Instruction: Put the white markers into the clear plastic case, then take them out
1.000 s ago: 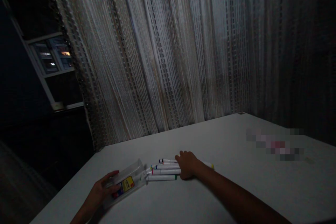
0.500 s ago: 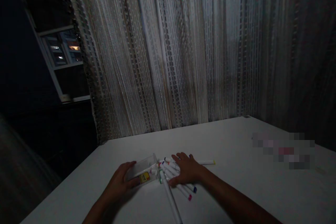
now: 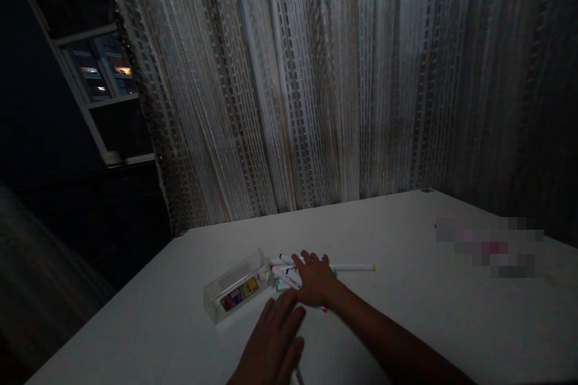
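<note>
markers (image 3: 291, 275), seemingly partly beneath right hand (image 3: 315, 281), well inside table edge (image 3: 316, 209)

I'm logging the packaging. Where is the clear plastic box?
In the head view, the clear plastic box lies on the white table, just left of the markers and beyond the left hand.

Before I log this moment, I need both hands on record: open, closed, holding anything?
Left hand: open; a marker shows beneath it, touch cannot be told.
Right hand: open, spread over the markers; its underside is hidden.
</note>
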Available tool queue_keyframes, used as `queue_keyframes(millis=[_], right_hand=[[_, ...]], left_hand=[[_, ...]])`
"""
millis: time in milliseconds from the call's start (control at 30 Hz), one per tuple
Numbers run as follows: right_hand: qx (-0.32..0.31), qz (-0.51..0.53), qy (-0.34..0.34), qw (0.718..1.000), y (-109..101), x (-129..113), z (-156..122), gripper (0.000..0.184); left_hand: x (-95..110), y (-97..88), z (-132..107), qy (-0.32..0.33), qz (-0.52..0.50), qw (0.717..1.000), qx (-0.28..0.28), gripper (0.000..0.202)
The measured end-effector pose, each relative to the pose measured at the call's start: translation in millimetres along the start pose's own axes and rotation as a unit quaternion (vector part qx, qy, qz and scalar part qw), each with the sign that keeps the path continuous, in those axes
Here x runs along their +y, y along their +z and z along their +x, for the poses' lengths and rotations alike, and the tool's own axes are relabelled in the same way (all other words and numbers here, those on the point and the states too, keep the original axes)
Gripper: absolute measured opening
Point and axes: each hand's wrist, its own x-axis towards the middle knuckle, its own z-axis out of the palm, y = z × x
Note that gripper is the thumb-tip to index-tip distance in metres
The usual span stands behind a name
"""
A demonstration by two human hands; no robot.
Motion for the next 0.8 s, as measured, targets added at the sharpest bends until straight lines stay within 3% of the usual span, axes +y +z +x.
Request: queue_keyframes(millis=[100,233,467,600,700,800], right_hand=[[-0.004,0.002,0.014,1.0,-3.7,9.8,-1.8,0.082],[-0.007,-0.009,0.049,0.999,-8.0,29.0,-7.7,0.075],[0.018,-0.048,0.148,0.988,-15.0,58.6,-20.0,0.07],[0.037,-0.055,0.181,0.981,-15.6,67.4,-24.2,0.074],[0.05,-0.034,0.176,0.982,-15.8,70.3,-25.7,0.076],[0.063,-0.012,0.142,0.988,-14.4,69.9,-26.2,0.067]], left_hand=[[2.5,-0.1,15.2,-0.004,-0.015,0.999,0.031,0.042],[4.6,-3.2,51.9,-0.008,-0.03,0.999,0.019,0.035],[-2.2,17.9,100.6,-0.051,-0.013,0.997,0.05,0.023],[-3.0,15.8,98.1,-0.095,0.009,0.994,0.061,0.022],[2.4,8.7,83.2,-0.098,-0.004,0.995,0.023,0.021],[2.2,7.6,72.3,-0.09,-0.012,0.996,-0.007,0.028]])
